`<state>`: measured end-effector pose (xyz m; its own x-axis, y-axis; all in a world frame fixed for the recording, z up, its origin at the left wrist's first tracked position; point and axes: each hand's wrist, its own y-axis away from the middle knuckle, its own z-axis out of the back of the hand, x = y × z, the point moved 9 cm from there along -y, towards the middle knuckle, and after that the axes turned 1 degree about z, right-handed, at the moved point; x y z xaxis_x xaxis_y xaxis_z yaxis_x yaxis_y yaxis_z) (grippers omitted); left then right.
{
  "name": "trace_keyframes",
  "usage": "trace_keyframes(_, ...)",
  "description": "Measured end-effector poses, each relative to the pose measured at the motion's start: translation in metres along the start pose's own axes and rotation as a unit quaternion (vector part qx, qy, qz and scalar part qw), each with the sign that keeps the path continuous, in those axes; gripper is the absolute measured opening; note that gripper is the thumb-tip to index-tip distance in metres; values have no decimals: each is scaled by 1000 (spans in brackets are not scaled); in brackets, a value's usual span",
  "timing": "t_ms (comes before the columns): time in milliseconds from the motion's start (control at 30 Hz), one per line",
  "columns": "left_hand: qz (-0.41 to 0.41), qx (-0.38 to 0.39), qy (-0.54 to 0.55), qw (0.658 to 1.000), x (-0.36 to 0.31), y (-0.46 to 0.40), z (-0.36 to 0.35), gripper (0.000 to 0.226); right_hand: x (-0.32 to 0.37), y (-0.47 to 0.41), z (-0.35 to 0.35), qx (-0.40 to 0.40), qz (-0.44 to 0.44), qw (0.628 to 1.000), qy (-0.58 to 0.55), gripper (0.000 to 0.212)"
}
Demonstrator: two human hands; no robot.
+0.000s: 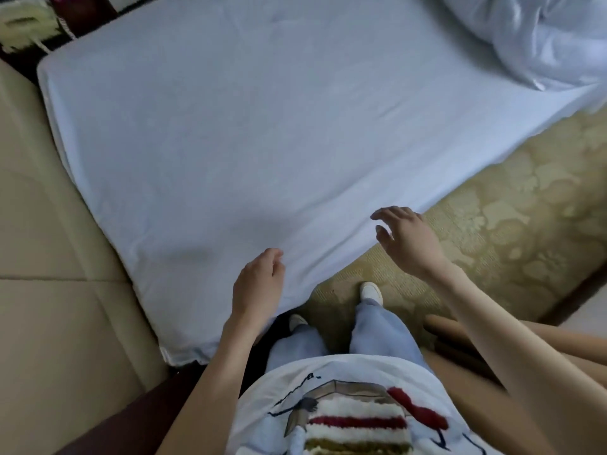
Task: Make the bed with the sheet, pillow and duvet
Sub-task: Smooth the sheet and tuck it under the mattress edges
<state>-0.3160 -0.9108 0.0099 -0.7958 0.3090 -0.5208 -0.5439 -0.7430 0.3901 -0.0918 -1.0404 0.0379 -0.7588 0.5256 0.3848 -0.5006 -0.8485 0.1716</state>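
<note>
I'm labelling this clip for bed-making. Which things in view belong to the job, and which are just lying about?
Part of the job:
sheet, spread on the mattress
duvet, bunched at the far right
left hand and right hand, both empty

Just there:
patterned carpet
green fringed item, far left corner

We see beige padded panels [49, 224] at left, green-gold patterned carpet [492, 208] at right, dark wood frame [131, 418] below; soft daylight.

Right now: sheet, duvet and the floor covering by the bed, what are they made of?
Sheet: thin matte woven cloth, likely cotton; fine creases, hugs the mattress. Duvet: padded fabric with a slight sheen, puffy folds; fill unknown. Carpet: low-pile textile with a tone-on-tone leaf pattern, ribbed texture near the shoes.
</note>
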Motion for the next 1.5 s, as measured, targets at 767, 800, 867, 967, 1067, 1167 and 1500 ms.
trace_keyframes(767, 6, 9, -98, 995, -288, -110, -128, 31, -292, -62, 131, -4, -9, 1000, 0, 25)
trace_keyframes(800, 4, 10, -101, 995, -296, -118, -130, 30, -299, -70, 135, -9, -11, 1000, -4, 24)
trace_keyframes(867, -4, 13, -105, 994, -314, -137, -136, 30, -312, -88, 146, -20, -16, 1000, -8, 24)
trace_keyframes(967, -45, 27, -121, 991, -354, -166, -152, 30, -337, -112, 162, -38, -31, 999, -9, 24)
trace_keyframes(1067, -107, 47, -147, 982, -405, -194, -169, 31, -368, -131, 182, -53, -59, 997, -20, 26)
trace_keyframes(1167, -155, 60, -167, 972, -455, -217, -182, 30, -401, -144, 209, -80, -86, 992, -36, 26)
trace_keyframes(1500, -197, 33, -150, 968, -615, -263, -244, 29, -536, -156, 284, -104, -74, 990, -53, 25)
